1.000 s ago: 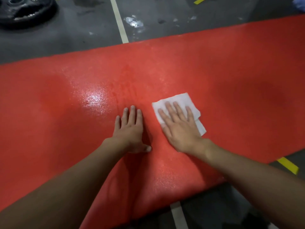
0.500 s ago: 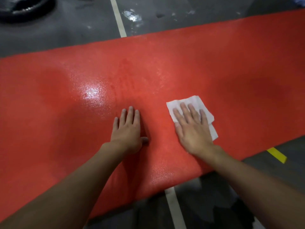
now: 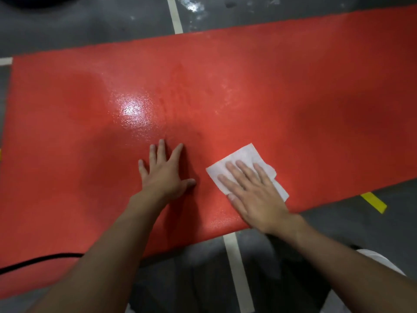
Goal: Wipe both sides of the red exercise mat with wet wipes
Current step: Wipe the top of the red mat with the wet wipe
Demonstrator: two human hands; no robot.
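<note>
Presently, wiping the red exercise mat [image 3: 293, 86], flat on the floor [image 3: 90, 23].
Left hand [image 3: 163, 175], fingers straight and spread, braces on bare mat; right hand [image 3: 255, 195], fingers straight, presses the wet wipe [image 3: 241, 157], its corner past the fingertips. Likely faults: the wipe bunching under a push; the left palm sliding on the glossy patch [image 3: 133, 107] beyond its fingertips.
</note>
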